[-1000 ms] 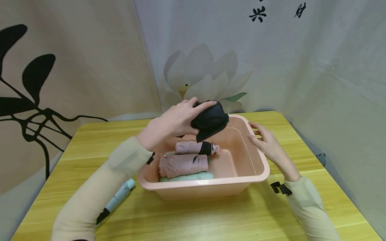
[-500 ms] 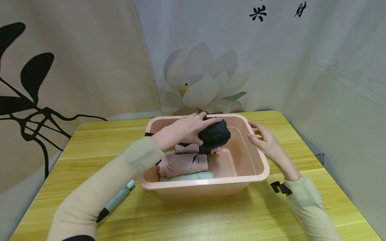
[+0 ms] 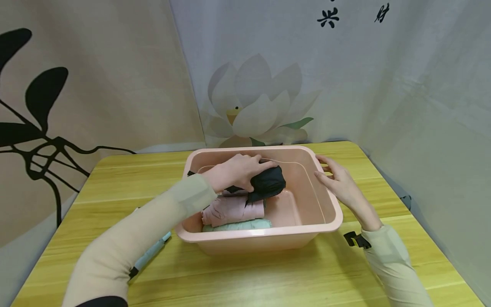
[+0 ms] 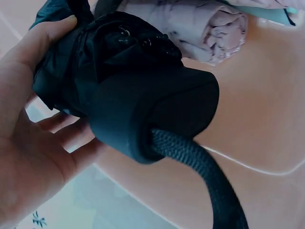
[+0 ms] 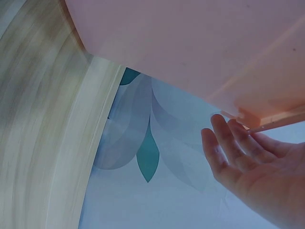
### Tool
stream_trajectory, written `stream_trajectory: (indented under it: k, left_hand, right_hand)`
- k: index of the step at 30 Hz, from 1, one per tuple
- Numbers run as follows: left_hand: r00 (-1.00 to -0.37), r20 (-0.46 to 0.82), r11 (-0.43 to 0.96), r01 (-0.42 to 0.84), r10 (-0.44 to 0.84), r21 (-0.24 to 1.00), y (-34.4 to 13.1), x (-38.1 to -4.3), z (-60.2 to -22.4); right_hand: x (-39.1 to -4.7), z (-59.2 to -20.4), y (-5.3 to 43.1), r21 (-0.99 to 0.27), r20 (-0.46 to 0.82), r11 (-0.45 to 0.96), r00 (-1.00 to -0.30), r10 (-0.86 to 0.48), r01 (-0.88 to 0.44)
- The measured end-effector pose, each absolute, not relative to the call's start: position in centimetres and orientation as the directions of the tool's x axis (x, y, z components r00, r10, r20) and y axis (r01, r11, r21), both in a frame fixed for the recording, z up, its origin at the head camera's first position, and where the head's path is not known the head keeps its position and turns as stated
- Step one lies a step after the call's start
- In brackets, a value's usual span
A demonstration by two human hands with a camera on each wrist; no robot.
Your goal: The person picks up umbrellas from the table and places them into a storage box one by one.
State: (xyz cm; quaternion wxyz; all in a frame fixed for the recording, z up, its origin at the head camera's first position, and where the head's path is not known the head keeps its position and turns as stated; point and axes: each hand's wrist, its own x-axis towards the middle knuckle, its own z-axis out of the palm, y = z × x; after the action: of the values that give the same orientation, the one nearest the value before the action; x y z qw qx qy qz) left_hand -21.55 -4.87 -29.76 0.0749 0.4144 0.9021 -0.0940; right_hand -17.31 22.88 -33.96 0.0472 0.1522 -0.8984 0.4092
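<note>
My left hand (image 3: 239, 170) reaches into the pink plastic basin (image 3: 261, 232) and grips a folded black umbrella (image 3: 268, 182). In the left wrist view, the umbrella's dark handle (image 4: 157, 109) points away from the palm, with a woven wrist strap (image 4: 198, 164) hanging from it. Below and in front of it lie a folded pink umbrella (image 3: 234, 211) and a mint-green folded bundle (image 3: 238, 225); another pink one is mostly covered. My right hand (image 3: 343, 183) holds the basin's right rim, thumb over it; several fingers (image 5: 228, 148) stay outside, below the rim.
A light-blue folded umbrella (image 3: 151, 253) lies on the wooden table (image 3: 276, 277) left of the basin, partly behind my left sleeve. A printed curtain (image 3: 264, 85) hangs behind the table.
My left hand has lowered the black umbrella from above the basin's back rim down into it, over the pink umbrellas. The right hand stays on the rim.
</note>
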Motion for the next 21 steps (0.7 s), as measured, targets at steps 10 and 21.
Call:
stream_trajectory:
  k: [10, 21]
  left_hand:
    - [-0.637, -0.261, 0.616, 0.77, 0.725, -0.169, -4.6, -21.7, -31.0]
    - [-0.655, -0.228, 0.635, 0.755, 0.72, -0.164, -4.7, -20.8, -29.3]
  right_hand:
    - [-17.3, -34.0, 22.9, -0.728, 0.196, 0.615, -0.951, -0.237, -0.304]
    - [-17.2, -33.9, 22.8, -0.73, 0.196, 0.614, -0.953, -0.23, -0.299]
